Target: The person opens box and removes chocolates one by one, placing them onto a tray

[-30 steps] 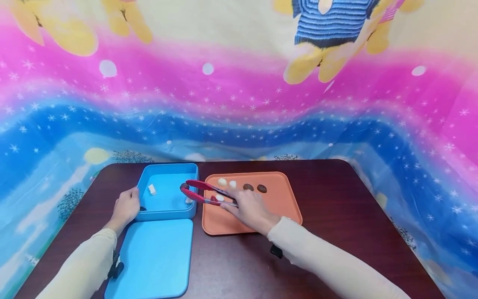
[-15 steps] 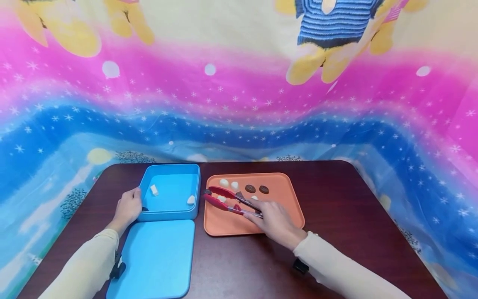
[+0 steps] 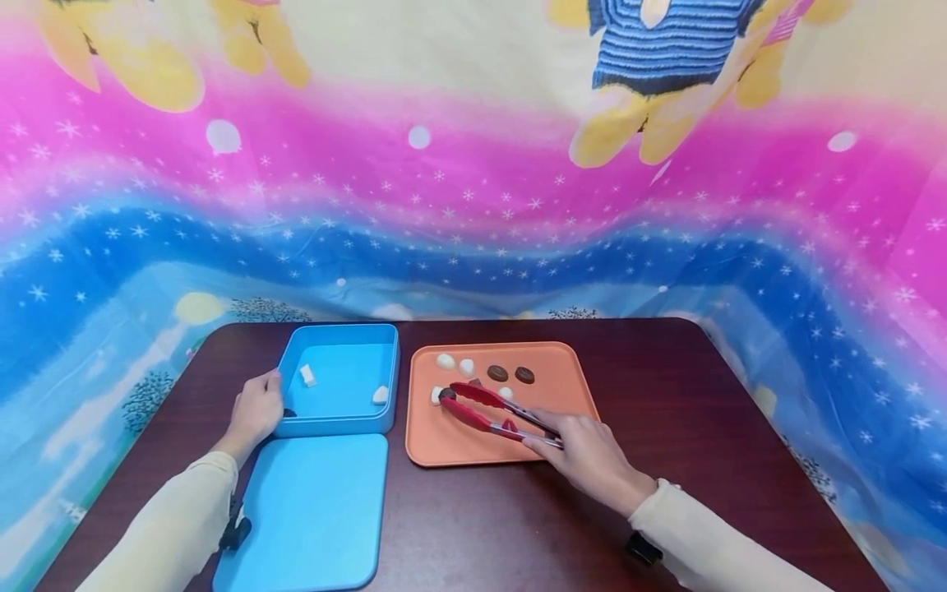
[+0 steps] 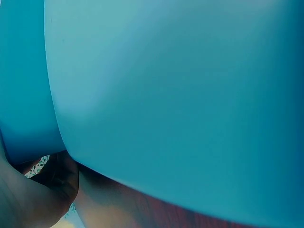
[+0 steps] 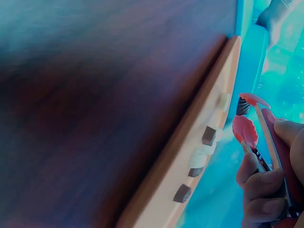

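Note:
My left hand [image 3: 255, 409] grips the left wall of an uncovered blue box [image 3: 336, 427]. In the left wrist view, its thumb and curled finger [image 4: 35, 199] meet near the blue edge. My right hand [image 3: 592, 456] holds red-tipped metal tongs [image 3: 468, 416] above an orange tray [image 3: 444, 448]. Pinched at the tong tips is a dark brown piece [image 5: 243, 106], apparently chocolate. Several white pieces [image 3: 445, 361] and brown oval pieces [image 3: 497, 373] lie on the tray. Inside the box are two white pieces [image 3: 307, 376] and a dark bit [image 3: 289, 413] at the near left corner.
A flat blue lid [image 3: 311, 510] lies in front of the box. Box and tray stand side by side with a narrow gap on a dark brown table [image 3: 473, 526]. Printed cloth [image 3: 473, 205] hangs behind and around the table.
My right hand has drawn the tongs rightward from the box's right side to over the tray, the dark piece still between their tips. My left hand stays on the box.

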`<state>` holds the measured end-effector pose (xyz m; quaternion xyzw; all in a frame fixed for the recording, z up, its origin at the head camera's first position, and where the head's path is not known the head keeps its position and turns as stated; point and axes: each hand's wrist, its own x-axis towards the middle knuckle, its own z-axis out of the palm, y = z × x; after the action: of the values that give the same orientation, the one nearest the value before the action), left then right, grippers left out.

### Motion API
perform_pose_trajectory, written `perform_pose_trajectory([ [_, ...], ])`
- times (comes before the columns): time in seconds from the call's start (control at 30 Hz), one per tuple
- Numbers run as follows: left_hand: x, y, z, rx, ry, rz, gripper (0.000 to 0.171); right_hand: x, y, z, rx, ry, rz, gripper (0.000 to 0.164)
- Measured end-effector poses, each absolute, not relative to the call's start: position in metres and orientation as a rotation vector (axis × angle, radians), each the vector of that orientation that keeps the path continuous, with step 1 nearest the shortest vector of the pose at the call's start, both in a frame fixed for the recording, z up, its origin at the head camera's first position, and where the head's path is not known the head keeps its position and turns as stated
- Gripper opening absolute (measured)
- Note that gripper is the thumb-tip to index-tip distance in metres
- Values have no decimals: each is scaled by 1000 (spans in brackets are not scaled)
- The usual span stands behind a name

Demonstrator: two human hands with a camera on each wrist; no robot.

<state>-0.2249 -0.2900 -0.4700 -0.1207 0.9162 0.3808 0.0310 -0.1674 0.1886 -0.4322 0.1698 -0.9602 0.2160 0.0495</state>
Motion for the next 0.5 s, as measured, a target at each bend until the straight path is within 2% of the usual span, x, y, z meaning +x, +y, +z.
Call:
perform_pose_trajectory([
  [0.5,-224,-291,-469,-387,2790,1193,68,-166,202,-444,480,-3014,596,42],
])
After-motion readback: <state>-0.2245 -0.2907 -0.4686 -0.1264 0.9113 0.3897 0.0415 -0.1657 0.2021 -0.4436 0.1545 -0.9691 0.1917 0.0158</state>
